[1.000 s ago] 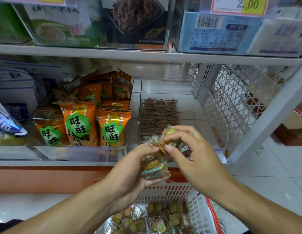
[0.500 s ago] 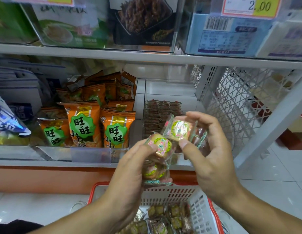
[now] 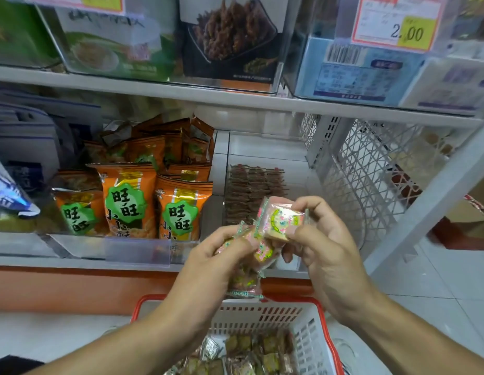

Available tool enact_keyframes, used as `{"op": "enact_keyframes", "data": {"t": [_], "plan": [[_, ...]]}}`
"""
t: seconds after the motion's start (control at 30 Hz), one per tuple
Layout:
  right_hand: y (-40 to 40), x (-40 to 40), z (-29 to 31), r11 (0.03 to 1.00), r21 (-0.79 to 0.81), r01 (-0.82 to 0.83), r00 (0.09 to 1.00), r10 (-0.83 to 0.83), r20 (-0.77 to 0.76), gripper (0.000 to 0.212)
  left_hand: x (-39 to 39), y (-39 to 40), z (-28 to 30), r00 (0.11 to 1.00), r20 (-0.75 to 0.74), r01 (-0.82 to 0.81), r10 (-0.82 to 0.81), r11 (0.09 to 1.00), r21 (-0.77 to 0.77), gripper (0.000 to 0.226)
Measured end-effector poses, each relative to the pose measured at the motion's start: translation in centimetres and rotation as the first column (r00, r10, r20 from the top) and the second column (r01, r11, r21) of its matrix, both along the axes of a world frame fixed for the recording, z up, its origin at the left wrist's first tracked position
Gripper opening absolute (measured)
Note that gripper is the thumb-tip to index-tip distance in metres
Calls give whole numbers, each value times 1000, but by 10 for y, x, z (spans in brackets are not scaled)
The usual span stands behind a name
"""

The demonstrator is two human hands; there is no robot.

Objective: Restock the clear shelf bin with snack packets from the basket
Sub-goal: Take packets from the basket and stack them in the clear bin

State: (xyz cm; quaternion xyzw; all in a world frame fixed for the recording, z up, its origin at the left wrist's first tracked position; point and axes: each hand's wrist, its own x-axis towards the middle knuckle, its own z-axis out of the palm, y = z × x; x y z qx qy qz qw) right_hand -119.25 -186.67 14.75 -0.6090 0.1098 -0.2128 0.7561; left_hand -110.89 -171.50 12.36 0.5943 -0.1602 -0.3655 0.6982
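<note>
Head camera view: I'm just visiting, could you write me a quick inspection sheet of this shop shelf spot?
Surface: white shelf, tiled floor below.
Job's things: clear shelf bin holds rows of dark packets; red-rimmed basket holds more; pink snack packet held up.
Clutter: orange snack bags beside the bin.
Hands: left hand grips several packets; right hand pinches the pink one.
Cables: nothing seen.
Surroundings: price tag above, white lattice panel at right.

L hand + R hand pinch snack packets — above basket.
</note>
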Motion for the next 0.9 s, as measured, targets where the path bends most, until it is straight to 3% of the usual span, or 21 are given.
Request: {"op": "enact_keyframes", "data": {"t": [0.2, 0.3, 0.37, 0.4, 0.47, 0.5, 0.53, 0.6, 0.67, 0.73, 0.9], "plan": [[-2, 4, 4, 1000, -3, 7, 999, -7, -40, 35, 2, 2, 2, 998, -40, -46, 45, 999, -16, 39], [-2, 5, 5, 988, 154, -23, 996, 36, -79, 39, 0, 4, 9, 992, -79, -97, 96, 995, -9, 43], [-1, 5, 5, 968, 251, -2, 997, 22, -75, 36, 4, -4, 16, 990, -96, -97, 102, 994, 54, 28], [-1, 5, 5, 957, 290, 26, 998, -8, -63, 30, 7, 3, 7, 998, -63, -14, 15, 1000, 16, 33], [-2, 5, 6, 931, 357, 80, 997, -72, -36, 19, 17, 5, -4, 963, -209, -180, 170, 983, -31, 44], [-2, 4, 7, 923, 376, 84, 996, -79, -28, 19, 18, 1, -4, 958, -206, -199, 198, 980, 19, 45], [-1, 4, 7, 922, 381, 77, 997, -71, -28, 22, 17, 0, -6, 968, -160, -186, 192, 981, 51, 45], [1, 2, 8, 940, 331, 80, 995, -57, -79, 30, 6, 7, -5, 1000, 19, -24, 23, 995, 100, 39], [4, 1, 7, 962, 241, 129, 981, -88, -174, 36, -2, -7, 1, 998, -68, 24, -19, 997, 70, 27], [5, 1, 5, 971, 190, 142, 968, -96, -230, 32, -2, -4, -4, 999, -38, -4, 5, 1000, 31, 26], [1, 0, 3, 955, 265, 135, 964, -65, -257, 19, 3, -8, -4, 999, -19, -50, 51, 997, 55, 27]]}}
